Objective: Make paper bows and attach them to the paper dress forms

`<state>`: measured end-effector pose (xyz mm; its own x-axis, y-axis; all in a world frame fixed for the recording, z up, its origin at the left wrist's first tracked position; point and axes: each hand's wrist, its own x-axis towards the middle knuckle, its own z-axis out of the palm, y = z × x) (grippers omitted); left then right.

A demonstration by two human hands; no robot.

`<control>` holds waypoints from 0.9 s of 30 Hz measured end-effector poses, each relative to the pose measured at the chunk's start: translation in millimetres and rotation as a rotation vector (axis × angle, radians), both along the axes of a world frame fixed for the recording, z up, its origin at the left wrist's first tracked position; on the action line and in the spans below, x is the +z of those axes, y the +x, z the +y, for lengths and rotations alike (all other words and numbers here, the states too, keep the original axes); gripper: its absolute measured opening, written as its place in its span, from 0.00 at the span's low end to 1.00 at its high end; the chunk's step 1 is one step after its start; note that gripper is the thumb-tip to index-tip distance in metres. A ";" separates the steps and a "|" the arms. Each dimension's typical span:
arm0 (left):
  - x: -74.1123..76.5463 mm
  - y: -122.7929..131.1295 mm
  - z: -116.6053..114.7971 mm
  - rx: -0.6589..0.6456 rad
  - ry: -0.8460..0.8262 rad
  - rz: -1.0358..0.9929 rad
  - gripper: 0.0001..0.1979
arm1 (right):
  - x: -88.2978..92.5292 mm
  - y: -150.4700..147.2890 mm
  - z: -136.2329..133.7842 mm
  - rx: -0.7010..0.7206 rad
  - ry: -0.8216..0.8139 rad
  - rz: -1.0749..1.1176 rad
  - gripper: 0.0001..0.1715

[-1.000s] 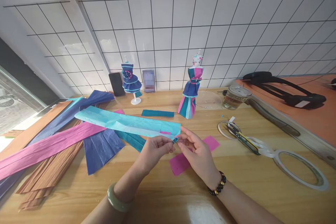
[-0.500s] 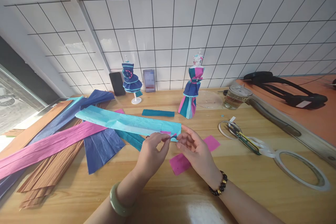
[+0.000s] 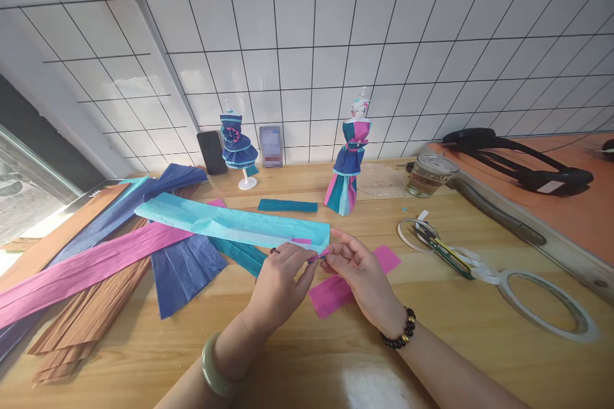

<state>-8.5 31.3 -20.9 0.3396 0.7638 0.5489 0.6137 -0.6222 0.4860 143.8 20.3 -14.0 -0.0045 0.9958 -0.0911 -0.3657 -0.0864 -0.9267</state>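
Between the fingertips of both hands is a small folded piece of pink crepe paper (image 3: 318, 256), with a darker edge. My left hand (image 3: 281, 287) pinches its left end; a ring and a pale green bangle show on this arm. Thumb and fingers of my right hand (image 3: 361, 276) close on the other end, above a beaded bracelet. Just beyond the hands lies a long light-blue crepe paper strip (image 3: 230, 220), a bit of pink on its near edge. A magenta paper strip (image 3: 330, 294) rests on the table, partly under my right hand.
Pink (image 3: 96, 252), blue (image 3: 185, 271) and brown paper strips (image 3: 96, 313) overlap at left. Two dressed miniature mannequins, one blue (image 3: 240, 147), one multicoloured (image 3: 350, 160), stand at the back. To the right are a lidded glass (image 3: 432, 176), a craft knife (image 3: 448, 252) and a tape roll (image 3: 549, 305).
My left hand has shifted slightly down and right, and its fingers have rolled over the small paper piece, which now shows more pink. The right fingers have closed in on it.
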 end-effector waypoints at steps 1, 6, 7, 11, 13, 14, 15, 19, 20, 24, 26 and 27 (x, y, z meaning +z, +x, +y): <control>-0.2 0.1 0.0 -0.013 -0.031 -0.040 0.07 | 0.0 0.8 0.6 0.000 0.002 -0.004 0.32; 3.7 -0.5 -0.5 -0.006 -0.315 -0.234 0.09 | 1.1 5.8 3.6 -0.012 0.038 -0.064 0.32; 5.6 -0.5 -0.7 -0.001 -0.383 -0.253 0.09 | 1.5 6.6 3.8 -0.011 0.046 -0.084 0.31; 11.3 0.0 -0.9 -0.028 -0.580 -0.265 0.10 | 2.5 8.0 4.0 0.003 0.086 -0.174 0.30; 11.3 0.0 -0.7 -0.053 -0.613 -0.264 0.10 | 2.3 8.2 4.0 0.004 0.104 -0.209 0.29; 10.7 -0.1 -0.6 -0.059 -0.620 -0.266 0.10 | 1.9 8.3 4.1 0.006 0.111 -0.220 0.29; 9.8 -0.3 -0.4 -0.062 -0.625 -0.268 0.10 | 1.5 8.5 4.1 0.009 0.117 -0.229 0.29; 7.4 -0.5 0.1 -0.050 -0.619 -0.254 0.11 | -1.5 8.2 3.6 0.028 0.161 -0.290 0.27; 7.5 -0.2 0.0 -0.048 -0.608 -0.247 0.10 | -2.6 7.7 3.2 0.036 0.182 -0.320 0.27; 8.4 1.0 -0.5 -0.047 -0.552 -0.226 0.08 | -8.9 4.9 0.5 0.056 0.283 -0.479 0.27; 8.2 1.1 -0.9 -0.043 -0.518 -0.217 0.07 | -11.9 4.1 -0.6 0.059 0.328 -0.539 0.27; 7.9 1.0 -1.0 -0.038 -0.501 -0.214 0.07 | -13.1 3.9 -1.0 0.060 0.344 -0.556 0.27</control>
